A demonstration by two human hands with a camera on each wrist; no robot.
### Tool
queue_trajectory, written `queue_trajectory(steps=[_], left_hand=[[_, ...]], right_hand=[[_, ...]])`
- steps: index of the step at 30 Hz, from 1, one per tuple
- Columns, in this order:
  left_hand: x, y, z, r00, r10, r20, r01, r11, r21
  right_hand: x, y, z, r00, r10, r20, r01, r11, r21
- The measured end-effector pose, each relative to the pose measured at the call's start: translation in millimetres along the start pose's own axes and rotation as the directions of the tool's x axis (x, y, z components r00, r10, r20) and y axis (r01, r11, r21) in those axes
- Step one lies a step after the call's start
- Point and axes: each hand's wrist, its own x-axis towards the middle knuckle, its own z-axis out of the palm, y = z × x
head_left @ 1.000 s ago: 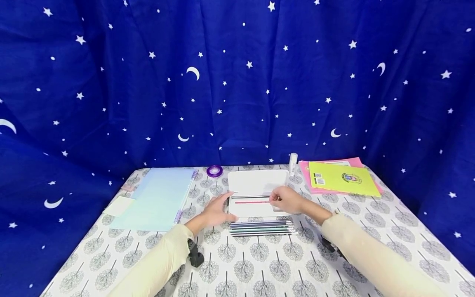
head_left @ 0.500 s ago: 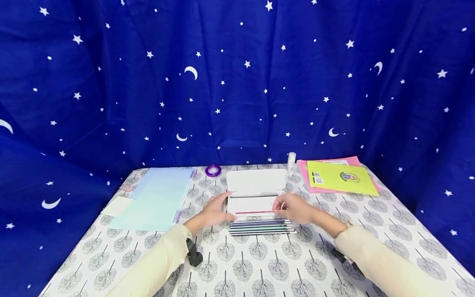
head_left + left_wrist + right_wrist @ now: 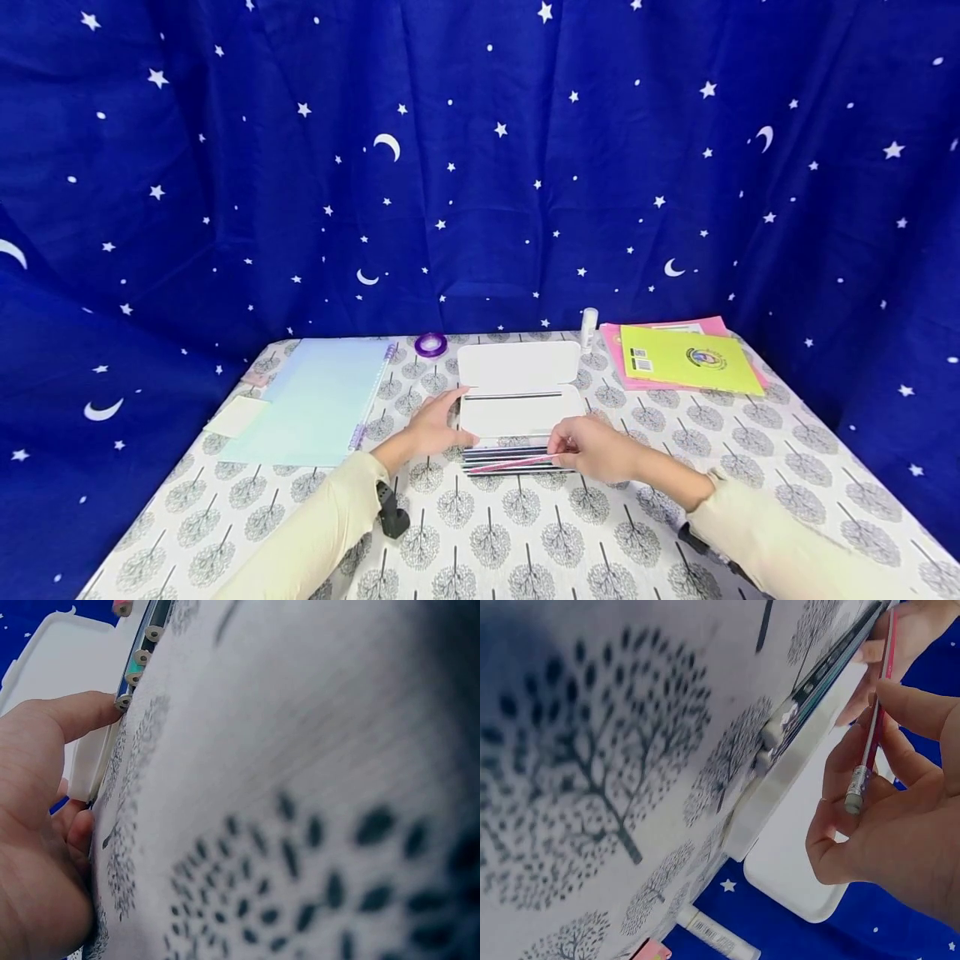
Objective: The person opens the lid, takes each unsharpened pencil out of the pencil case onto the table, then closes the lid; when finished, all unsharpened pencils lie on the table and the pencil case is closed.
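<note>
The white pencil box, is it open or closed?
Open. The white pencil box has its lid flipped back flat on the table, and one dark pencil lies inside.

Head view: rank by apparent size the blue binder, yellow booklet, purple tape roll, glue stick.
1. blue binder, largest
2. yellow booklet
3. purple tape roll and glue stick: both tiny at the far edge, too alike to rank.
</note>
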Motion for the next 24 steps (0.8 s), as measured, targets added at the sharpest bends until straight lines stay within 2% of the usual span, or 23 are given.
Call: queue_trajectory(steps=[7,15,24], left_hand=[[-2.7,4.5,-1.8,1.0,-0.009,-0.004,0.009,1.0,-0.004],[-3.2,3.8,-1.8,1.0,-0.007,0.001,0.007,1.0,-0.02],[-3.1,3.1,-1.6,1.0,-0.01,-0.002,0.01,1.0,-0.019]], right_hand=[[-5,-7,6,1.0,0.021,0.009,-0.02,1.0,-0.014],[-6,-6,15,0.998,0.059,-0.001,-0.058,0.993,-0.106],[-4,-5,16,0.997,0.081,0.01,-0.079,0.991,-0.106]])
